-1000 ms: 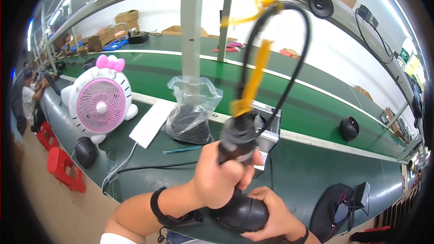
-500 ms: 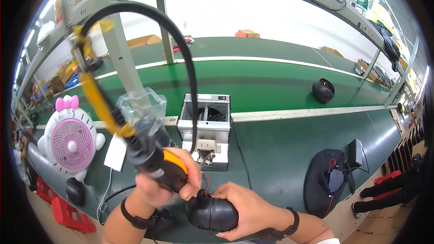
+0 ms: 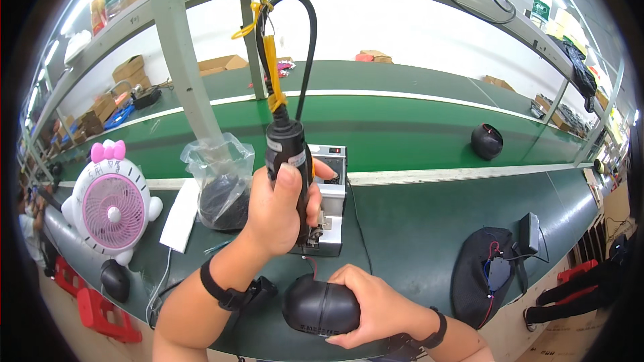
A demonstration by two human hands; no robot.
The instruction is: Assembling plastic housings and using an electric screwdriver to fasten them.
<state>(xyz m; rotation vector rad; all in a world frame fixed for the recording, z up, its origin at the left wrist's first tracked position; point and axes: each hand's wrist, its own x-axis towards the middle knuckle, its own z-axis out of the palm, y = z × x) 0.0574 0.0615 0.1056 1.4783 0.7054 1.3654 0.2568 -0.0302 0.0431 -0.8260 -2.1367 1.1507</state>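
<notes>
My left hand is wrapped round a black electric screwdriver, held nearly upright. The tool hangs from a coiled spring and cable tied with yellow. Its lower end is at the front of a grey screw feeder; whether the bit touches a screw there is hidden. Closer to me, my right hand grips a rounded black plastic housing by its right end. A seam runs round the housing, and a thin red wire rises from its top.
A pink and white fan and a clear bag of black parts stand on the left. To the right lies a black mesh cover with a wired module. A round black shell sits on the green belt behind. Overhead runs a metal shelf.
My left hand has lifted the screwdriver off the housing, forward to the screw feeder, and turned it from tilted to nearly upright. The right hand still grips the housing, nearly in place.
</notes>
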